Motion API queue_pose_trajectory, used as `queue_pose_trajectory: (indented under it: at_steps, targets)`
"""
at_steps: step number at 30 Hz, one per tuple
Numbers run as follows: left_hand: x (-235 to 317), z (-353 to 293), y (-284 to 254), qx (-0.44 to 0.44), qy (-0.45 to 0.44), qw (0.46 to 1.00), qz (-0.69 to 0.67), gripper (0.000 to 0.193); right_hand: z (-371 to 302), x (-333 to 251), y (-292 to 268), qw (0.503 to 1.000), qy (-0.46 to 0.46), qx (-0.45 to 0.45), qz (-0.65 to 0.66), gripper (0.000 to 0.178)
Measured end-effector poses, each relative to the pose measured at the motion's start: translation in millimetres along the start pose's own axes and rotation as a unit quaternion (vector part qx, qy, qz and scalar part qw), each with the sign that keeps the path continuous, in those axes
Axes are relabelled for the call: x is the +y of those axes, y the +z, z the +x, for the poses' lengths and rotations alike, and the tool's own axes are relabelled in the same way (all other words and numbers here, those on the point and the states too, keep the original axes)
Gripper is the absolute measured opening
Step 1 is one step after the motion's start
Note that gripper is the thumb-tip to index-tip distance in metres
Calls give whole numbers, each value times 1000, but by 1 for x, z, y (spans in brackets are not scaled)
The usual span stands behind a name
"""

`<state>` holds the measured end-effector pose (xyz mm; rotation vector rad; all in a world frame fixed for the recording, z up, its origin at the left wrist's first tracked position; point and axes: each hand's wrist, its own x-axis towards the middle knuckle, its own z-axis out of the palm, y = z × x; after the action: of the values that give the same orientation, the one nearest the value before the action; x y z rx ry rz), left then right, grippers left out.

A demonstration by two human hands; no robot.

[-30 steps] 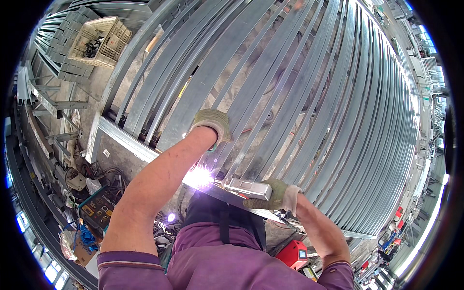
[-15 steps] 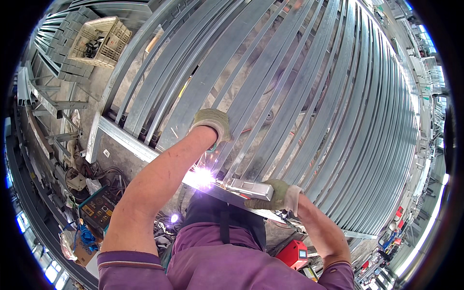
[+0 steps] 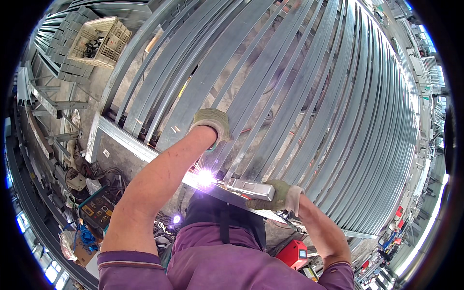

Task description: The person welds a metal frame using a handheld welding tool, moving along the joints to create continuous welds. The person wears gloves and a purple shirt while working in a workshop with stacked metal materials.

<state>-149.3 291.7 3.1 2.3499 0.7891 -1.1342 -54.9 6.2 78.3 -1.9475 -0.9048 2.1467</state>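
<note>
My right hand (image 3: 274,195), in a greenish work glove, is closed around a silver, box-shaped welding torch (image 3: 250,188). Its nozzle points left at a dazzling arc (image 3: 205,178) on the near metal rail (image 3: 129,144), and the glare hides the joint there. My left hand (image 3: 212,123), gloved too, is above and beyond the arc, over the grey flat bars (image 3: 193,104) of the frame. Its fingers are turned away, so I cannot see whether they grip anything; a bit of green shows under the glove.
Long metal bars (image 3: 333,96) run away from me, with gaps between them. A cream plastic crate (image 3: 110,50) sits at the far left. A dark control box (image 3: 100,208) and cables lie at lower left. A red machine (image 3: 292,254) stands close at lower right.
The arc and the torch have shifted very slightly to the right along the rail. Spark trails look different. My left hand has stayed in place.
</note>
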Motion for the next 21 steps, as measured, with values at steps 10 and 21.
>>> queue_pose_trajectory:
  at_steps: [10,21]
  targets:
    - [1,-6,-7,-15,-2,1000,-4,64,1,2,-2,999,19,-13,-25,83]
    - [0,-3,-3,3,2,1000,-1,66,6,13,0,999,25,-20,-43,80]
